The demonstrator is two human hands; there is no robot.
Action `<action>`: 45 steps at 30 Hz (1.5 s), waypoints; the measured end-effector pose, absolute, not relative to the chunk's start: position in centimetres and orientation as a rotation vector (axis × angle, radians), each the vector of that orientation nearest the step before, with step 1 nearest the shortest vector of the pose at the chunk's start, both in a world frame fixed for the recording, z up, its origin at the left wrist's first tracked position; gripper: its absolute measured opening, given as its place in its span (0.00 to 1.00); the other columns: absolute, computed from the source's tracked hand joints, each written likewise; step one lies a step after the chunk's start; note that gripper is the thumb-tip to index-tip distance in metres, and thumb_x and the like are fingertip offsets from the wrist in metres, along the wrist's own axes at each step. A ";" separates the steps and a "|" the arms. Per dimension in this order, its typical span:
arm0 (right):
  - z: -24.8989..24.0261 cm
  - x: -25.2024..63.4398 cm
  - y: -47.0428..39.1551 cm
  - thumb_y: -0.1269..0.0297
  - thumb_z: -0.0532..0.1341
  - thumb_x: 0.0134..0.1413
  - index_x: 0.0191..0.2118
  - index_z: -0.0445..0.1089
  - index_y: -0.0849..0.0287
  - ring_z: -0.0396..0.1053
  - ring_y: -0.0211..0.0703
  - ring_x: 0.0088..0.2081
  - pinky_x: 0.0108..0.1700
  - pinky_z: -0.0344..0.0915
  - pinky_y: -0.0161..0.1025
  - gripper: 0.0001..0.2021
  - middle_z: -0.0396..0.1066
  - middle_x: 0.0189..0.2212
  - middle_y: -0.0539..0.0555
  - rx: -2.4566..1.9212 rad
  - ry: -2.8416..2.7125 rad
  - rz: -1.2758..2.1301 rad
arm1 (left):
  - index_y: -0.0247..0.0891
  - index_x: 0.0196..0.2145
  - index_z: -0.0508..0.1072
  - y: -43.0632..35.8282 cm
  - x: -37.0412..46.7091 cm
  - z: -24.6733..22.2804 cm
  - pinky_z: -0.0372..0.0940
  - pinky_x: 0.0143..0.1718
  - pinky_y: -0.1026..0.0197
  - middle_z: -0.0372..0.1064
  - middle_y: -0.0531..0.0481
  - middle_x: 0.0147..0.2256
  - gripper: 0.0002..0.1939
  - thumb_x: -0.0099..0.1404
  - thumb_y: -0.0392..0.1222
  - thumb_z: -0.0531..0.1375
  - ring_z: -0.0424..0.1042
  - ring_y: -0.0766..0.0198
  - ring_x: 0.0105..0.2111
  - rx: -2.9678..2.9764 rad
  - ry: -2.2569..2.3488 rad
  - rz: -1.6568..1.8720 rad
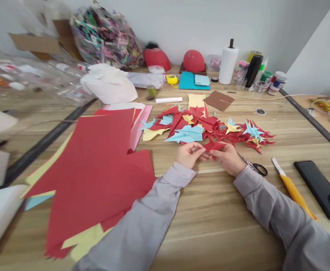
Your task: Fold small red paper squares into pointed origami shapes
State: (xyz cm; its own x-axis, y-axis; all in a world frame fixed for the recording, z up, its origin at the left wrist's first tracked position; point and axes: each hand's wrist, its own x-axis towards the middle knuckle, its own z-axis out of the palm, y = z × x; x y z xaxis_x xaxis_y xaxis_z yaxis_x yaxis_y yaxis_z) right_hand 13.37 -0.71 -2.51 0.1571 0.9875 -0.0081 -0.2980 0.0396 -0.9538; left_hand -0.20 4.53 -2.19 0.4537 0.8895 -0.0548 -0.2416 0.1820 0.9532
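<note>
Between my two hands is a small folded piece of red paper [213, 145] with pointed ends. My left hand [191, 154] pinches its left end between thumb and fingers. My right hand [229, 158] grips the right side, thumb on the near face. Just beyond them lies a heap of folded red, blue and yellow paper pieces [189, 133], spreading to the right. Large red paper sheets [97, 169], with yellow and blue ones under them, lie to the left. Black-handled scissors [259, 169] rest beside my right wrist, partly hidden by it.
An orange-handled knife [293, 190] and a black phone [321, 190] lie at the right. Brown paper [219, 100], a yellow tape measure [171, 79] and a white bag [108, 84] are farther back. Plastic bottles [66, 81] crowd the back left.
</note>
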 end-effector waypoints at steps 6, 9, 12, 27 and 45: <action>-2.1 13.3 -0.7 0.68 0.67 0.35 0.23 0.67 0.61 0.64 0.35 0.19 0.24 0.60 0.34 0.08 0.69 0.17 0.48 -1.072 -0.846 1.227 | 0.32 0.25 0.67 4.5 -0.2 -2.0 0.69 0.22 0.63 0.72 0.48 0.18 0.16 0.43 0.43 0.68 0.73 0.61 0.20 1.124 0.688 0.892; -1.9 13.2 -0.8 0.68 0.68 0.34 0.24 0.65 0.61 0.65 0.36 0.19 0.24 0.61 0.35 0.10 0.69 0.18 0.48 -1.059 -0.833 1.258 | 0.32 0.25 0.67 4.6 -0.2 -1.9 0.68 0.22 0.63 0.72 0.49 0.18 0.16 0.43 0.43 0.67 0.73 0.62 0.19 1.142 0.673 0.897; -2.0 13.2 -0.8 0.69 0.68 0.34 0.25 0.64 0.60 0.65 0.36 0.19 0.24 0.60 0.34 0.11 0.70 0.18 0.47 -1.051 -0.832 1.242 | 0.32 0.25 0.67 4.5 -0.3 -1.8 0.68 0.22 0.63 0.72 0.49 0.18 0.16 0.43 0.43 0.68 0.72 0.63 0.19 1.151 0.669 0.895; -1.8 12.9 -0.9 0.67 0.69 0.33 0.27 0.70 0.61 0.66 0.36 0.24 0.28 0.63 0.35 0.10 0.72 0.23 0.50 -1.085 -0.933 1.177 | 0.32 0.24 0.68 4.5 -0.1 -2.0 0.68 0.21 0.63 0.71 0.50 0.16 0.14 0.43 0.41 0.67 0.71 0.64 0.17 1.138 0.722 0.970; -1.5 13.3 -1.0 0.62 0.66 0.41 0.29 0.73 0.63 0.68 0.36 0.22 0.26 0.64 0.34 0.09 0.73 0.23 0.53 -1.099 -0.988 1.311 | 0.31 0.24 0.69 4.4 -0.1 -1.6 0.66 0.20 0.65 0.70 0.51 0.15 0.13 0.42 0.40 0.67 0.70 0.66 0.16 1.140 0.753 1.004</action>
